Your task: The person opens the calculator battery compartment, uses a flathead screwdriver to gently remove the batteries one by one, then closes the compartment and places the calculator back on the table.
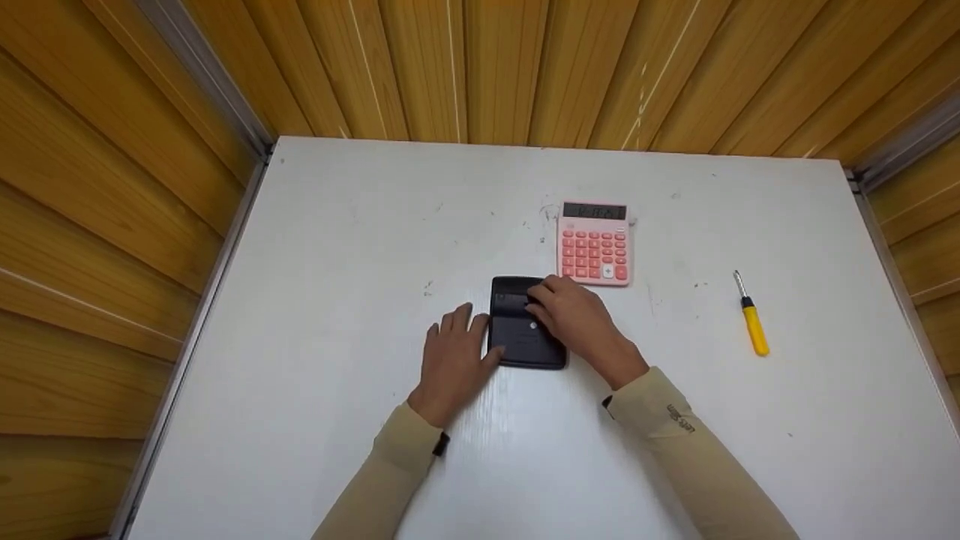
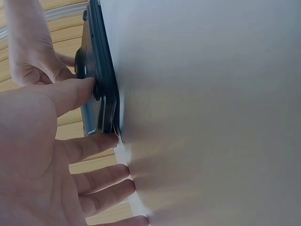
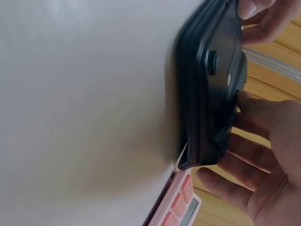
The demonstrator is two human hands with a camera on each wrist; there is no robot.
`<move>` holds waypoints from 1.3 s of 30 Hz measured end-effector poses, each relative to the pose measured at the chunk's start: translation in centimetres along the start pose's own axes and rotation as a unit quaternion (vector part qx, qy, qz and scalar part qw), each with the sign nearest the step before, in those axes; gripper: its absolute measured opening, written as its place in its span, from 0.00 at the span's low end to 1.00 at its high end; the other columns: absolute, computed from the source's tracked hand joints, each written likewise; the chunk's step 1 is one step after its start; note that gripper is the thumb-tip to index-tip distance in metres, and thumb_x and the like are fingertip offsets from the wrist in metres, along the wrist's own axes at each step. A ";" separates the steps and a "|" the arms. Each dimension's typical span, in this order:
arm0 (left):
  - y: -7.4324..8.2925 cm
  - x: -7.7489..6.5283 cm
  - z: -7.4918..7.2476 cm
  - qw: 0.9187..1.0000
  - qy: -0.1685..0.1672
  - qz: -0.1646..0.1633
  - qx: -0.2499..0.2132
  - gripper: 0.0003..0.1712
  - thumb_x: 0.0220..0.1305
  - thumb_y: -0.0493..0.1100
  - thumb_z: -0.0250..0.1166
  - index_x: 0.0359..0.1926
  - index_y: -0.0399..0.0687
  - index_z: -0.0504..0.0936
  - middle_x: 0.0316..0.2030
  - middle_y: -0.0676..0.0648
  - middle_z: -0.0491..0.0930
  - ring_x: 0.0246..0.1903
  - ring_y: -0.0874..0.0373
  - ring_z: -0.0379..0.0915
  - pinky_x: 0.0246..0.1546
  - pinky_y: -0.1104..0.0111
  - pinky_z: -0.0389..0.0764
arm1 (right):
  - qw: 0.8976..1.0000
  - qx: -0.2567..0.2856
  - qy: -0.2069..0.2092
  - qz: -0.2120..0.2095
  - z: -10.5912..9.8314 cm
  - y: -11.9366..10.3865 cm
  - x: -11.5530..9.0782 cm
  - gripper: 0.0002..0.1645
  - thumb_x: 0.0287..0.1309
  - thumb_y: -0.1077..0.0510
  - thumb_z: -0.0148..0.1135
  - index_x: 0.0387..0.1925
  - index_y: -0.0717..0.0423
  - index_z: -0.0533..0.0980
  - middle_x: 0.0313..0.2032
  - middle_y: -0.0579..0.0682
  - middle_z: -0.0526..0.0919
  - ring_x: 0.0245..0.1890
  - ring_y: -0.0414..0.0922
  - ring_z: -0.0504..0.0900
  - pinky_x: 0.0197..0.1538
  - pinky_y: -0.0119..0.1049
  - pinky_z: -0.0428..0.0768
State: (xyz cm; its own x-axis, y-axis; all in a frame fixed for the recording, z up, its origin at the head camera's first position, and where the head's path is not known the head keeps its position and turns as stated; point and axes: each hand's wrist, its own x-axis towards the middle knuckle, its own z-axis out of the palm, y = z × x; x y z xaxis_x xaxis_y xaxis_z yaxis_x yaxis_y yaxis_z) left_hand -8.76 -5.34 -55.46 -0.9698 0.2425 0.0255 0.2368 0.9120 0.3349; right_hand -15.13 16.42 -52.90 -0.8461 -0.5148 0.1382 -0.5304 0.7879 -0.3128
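Observation:
A black calculator (image 1: 525,345) lies face down on the white table, its back with round feet and a raised far section facing up. Keys and display are hidden underneath. At its left side my left hand (image 1: 454,364) is spread, fingers fairly straight along the edge and on the table. The left thumb (image 2: 80,92) touches the calculator's back near the lower left corner. From the right, my right hand (image 1: 581,319) holds the raised section (image 3: 225,127) with bent fingers, its thumb (image 3: 249,106) at the step below that section.
A pink calculator (image 1: 594,244) lies face up just beyond the black one, partly behind my right hand. Farther right is a screwdriver (image 1: 752,322) with a yellow handle, its tip pointing away. Wooden-slat walls (image 1: 495,75) border the white table (image 1: 337,225).

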 end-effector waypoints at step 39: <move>-0.9 1.5 -0.4 0.998 -0.042 0.036 -0.002 0.49 0.73 0.63 0.67 0.85 0.58 0.56 0.75 0.37 0.67 0.74 0.39 0.63 0.68 0.35 0.66 | 0.998 -0.036 0.002 -0.050 0.3 0.8 -0.2 0.17 0.76 0.54 0.65 0.54 0.63 0.84 0.44 0.58 0.83 0.45 0.54 0.85 0.45 0.51 0.86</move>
State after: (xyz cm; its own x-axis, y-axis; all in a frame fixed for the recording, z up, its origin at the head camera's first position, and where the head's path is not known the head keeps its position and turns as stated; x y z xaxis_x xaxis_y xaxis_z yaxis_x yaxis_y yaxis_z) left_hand -10.41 -5.89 -55.38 -0.9424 0.3333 -0.0290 0.3044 0.8901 0.3394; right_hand -15.38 17.02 -53.40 -0.7884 -0.5914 0.1695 -0.6151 0.7543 -0.2295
